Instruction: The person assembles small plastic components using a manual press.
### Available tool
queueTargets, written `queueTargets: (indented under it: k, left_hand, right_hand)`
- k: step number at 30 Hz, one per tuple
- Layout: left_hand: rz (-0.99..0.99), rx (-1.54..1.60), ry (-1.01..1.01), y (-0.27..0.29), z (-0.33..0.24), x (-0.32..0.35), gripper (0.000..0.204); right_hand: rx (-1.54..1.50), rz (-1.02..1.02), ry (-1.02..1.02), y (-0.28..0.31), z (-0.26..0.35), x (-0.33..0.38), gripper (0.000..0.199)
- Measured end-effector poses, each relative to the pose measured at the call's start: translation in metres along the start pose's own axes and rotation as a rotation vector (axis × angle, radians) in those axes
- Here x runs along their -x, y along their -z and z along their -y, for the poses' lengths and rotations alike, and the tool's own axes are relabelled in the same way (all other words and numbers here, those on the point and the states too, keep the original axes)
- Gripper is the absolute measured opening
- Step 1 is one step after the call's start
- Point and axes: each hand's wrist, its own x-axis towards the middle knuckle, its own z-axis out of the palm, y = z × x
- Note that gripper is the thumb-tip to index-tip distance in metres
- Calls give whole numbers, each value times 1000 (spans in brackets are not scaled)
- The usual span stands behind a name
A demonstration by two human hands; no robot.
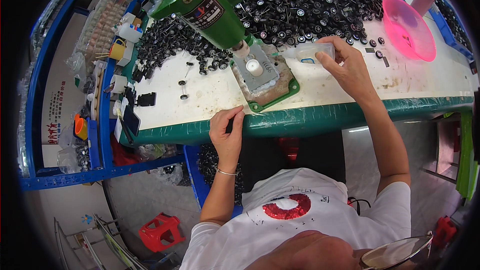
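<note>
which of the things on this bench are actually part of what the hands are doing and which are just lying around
In use: small clear bottle in right hand; small dark piece in left hand; green press with white part on its base; pile of black wheels.

Lying about: pink bowl; yellow cup; red stool.

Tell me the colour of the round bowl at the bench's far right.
Bright translucent pink bowl, seen best in the head view.

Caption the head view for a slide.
Right hand holds a clear squeeze bottle beside a green press; left hand grips table edge.
</note>
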Motion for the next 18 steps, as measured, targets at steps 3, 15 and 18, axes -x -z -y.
queueTargets:
  k: [3,15,18]
  left_hand:
    - [1,2,-2,0,0,0,11]
    - [1,-14,-30,-1,1,-1,11]
    - [2,-26,-42,-1,0,-1,11]
  right_hand:
    - [15,5,15,2,-3,0,32]
    - [-19,-2,22,-1,1,-2,33]
    - [23,32,-1,6,1,-2,33]
